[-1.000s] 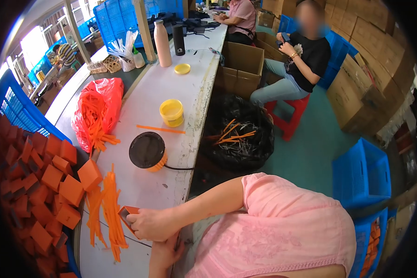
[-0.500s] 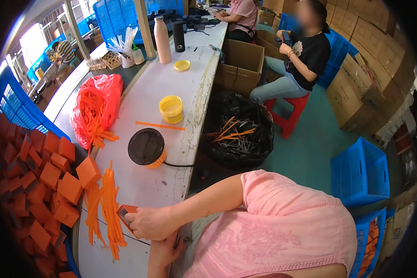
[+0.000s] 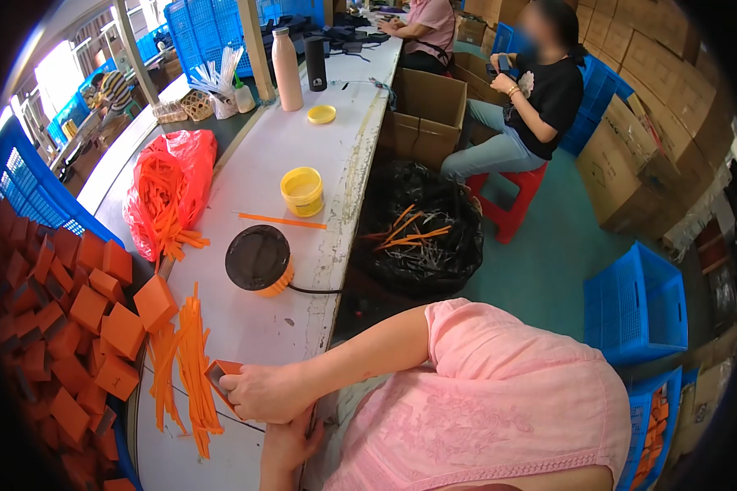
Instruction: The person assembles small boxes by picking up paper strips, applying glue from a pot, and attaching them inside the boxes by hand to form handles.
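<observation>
My right hand (image 3: 264, 393) grips a small orange box (image 3: 229, 368) with a dark grey end, at the near edge of the white table. Beneath the right wrist, my left hand (image 3: 289, 446) is partly covered, its fingers curled; what they hold does not show. Just left of the held box lies a loose bundle of flat orange strips (image 3: 192, 368). Beyond that, many similar orange boxes (image 3: 90, 311) are heaped in a blue crate at the left.
A round black-topped device (image 3: 258, 258) with a cord, an open yellow tub (image 3: 303, 192), a red bag of orange strips (image 3: 172, 180) and a pink bottle (image 3: 287, 69) stand on the table. A black bag-lined bin (image 3: 422, 262) is beside it; a co-worker sits on a red stool (image 3: 512, 196).
My hands and the orange box stay practically in place. The seated co-worker's head and hands have shifted slightly, with a dark item still in their hands.
</observation>
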Tool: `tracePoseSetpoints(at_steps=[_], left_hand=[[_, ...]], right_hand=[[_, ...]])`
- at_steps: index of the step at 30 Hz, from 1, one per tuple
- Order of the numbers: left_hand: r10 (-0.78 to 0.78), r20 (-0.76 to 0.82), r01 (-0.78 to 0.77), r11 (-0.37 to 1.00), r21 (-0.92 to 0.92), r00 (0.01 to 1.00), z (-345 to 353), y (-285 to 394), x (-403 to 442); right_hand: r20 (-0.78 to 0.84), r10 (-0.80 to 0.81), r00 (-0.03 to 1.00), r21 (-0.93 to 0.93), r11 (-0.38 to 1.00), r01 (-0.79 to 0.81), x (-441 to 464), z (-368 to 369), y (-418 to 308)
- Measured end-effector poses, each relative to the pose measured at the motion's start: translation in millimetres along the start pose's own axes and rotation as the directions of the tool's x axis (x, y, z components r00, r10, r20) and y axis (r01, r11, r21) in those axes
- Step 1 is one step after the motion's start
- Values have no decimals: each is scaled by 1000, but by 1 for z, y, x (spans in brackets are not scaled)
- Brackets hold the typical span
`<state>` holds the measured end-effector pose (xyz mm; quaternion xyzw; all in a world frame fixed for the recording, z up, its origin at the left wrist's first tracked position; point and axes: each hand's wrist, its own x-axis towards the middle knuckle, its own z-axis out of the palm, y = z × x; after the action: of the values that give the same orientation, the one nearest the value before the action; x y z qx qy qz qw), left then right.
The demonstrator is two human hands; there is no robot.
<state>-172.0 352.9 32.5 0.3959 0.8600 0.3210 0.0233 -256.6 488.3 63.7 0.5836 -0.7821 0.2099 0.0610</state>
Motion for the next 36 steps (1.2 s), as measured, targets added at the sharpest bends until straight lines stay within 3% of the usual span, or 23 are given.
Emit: tracePoseSetpoints(at_steps=[24,27,29,30,32,34,35,36], left_hand=[[-89,48,90,996,-19,995,-6,12,3],[-77,25,78,997,-19,997,-7,17,3],[5,40,-5,1000,-7,999,-13,28,6],[-23,34,23,1000,-6,999,-20,34,8],[154,88,-141,980,-142,984,-41,50,9],[128,-122,-167,897,-409,984,-63,69,3],[119,-222,-220,831,-512,968,-81,80,-1],[90,-333,-282,757,-589,939,-99,91,-9]], right_hand=[[62,3,998,-84,996,3,8,7,-5],[-23,-49,999,-102,994,46,6,7,-5],[11,-117,993,-270,956,115,7,3,-6],[-76,-103,992,-225,971,84,7,5,-5],[-85,-117,989,-263,960,91,7,6,-3],[-117,-232,966,-252,948,197,8,-1,2],[-39,-151,988,-295,946,133,9,-7,-3],[-61,-175,983,-149,975,165,7,-10,1]])
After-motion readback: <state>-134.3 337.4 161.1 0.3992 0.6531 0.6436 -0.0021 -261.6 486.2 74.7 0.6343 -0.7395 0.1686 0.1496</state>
